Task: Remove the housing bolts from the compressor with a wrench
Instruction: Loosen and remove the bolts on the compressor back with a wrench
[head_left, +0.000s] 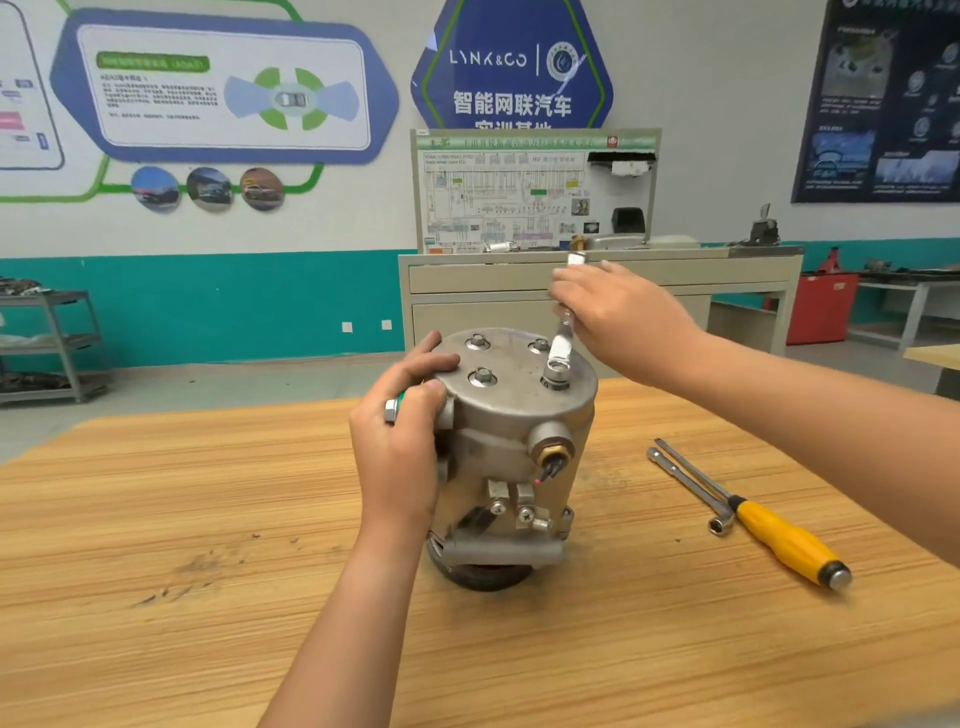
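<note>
At the far left I am seeing a grey metal rack (52, 343), and its shelves are carrying dark parts that I cannot identify. Coming to the middle, my left hand (400, 441) is gripping the left side of the compressor (519, 441). The fingers are curling around the housing, the fingertips are pressing on the edge of the top plate, and a small green and silver part (392, 410) is showing between them. The compressor is standing upright on the wooden table (208, 519). On its top plate three bolts (482, 376) are sitting uncovered, and the ring end of the wrench (561, 338) is sitting over a fourth bolt at the right. The wrench is rising steeply from there. My right hand (613, 317) is holding the upper part of the wrench handle, with the fingers closing around it and the forearm coming in from the right. Further right, an L-shaped socket wrench (691, 486) and a yellow-handled driver (784, 540) are lying on the table. Their shafts are meeting near the yellow handle, well apart from the compressor.
</note>
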